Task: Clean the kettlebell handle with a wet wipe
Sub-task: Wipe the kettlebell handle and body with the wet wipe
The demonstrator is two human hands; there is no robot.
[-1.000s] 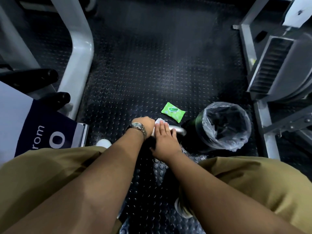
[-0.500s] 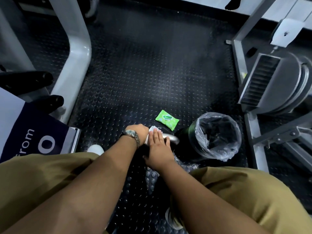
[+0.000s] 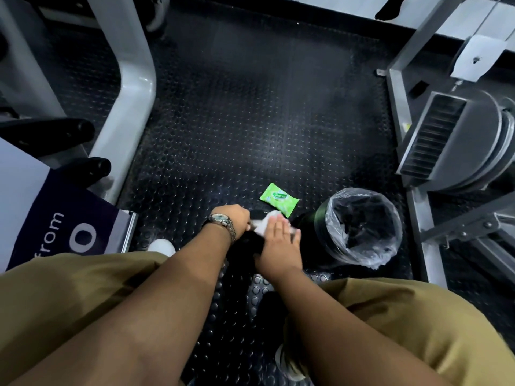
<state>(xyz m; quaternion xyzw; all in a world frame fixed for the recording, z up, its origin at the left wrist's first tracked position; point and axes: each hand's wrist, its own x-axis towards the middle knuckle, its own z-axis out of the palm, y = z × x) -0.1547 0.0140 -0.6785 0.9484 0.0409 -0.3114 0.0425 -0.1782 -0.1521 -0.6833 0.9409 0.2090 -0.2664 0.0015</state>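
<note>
A: Quick, left to right. What matters for the wiping step?
B: Far left are a blue-and-white printed banner (image 3: 55,218) and a grey steel machine frame (image 3: 125,112), both irrelevant. Next is the left hand (image 3: 235,218) with a silver wristwatch (image 3: 221,220). Its fingers are curled down, and it looks like it grips the left end of the handle. The handle itself is hidden under both hands.
A: Kettlebell where?
B: The black kettlebell (image 3: 246,246) stands on the black studded rubber floor (image 3: 250,121), between the person's knees.
A: Wipe?
B: The white wet wipe (image 3: 263,222) is draped over the handle, touching the left hand. The right hand (image 3: 278,242) lies flat on top, fingers straight, pressing and not wrapped.
A: How to do it well?
B: My read: the left hand steadies the kettlebell so it doesn't tip. The right hand should curl the wipe round the handle to reach the underside, then run it end to end. After that, swap grip to clean the bit under the left hand. A flat palm alone cleans only the top.
A: Right side?
B: A green plastic wipe pack (image 3: 278,200) lies on the floor just past the hands. A round black bin with a clear liner (image 3: 359,227) is near, handy for the used wipe. A grey weight machine (image 3: 459,140) is far right.
</note>
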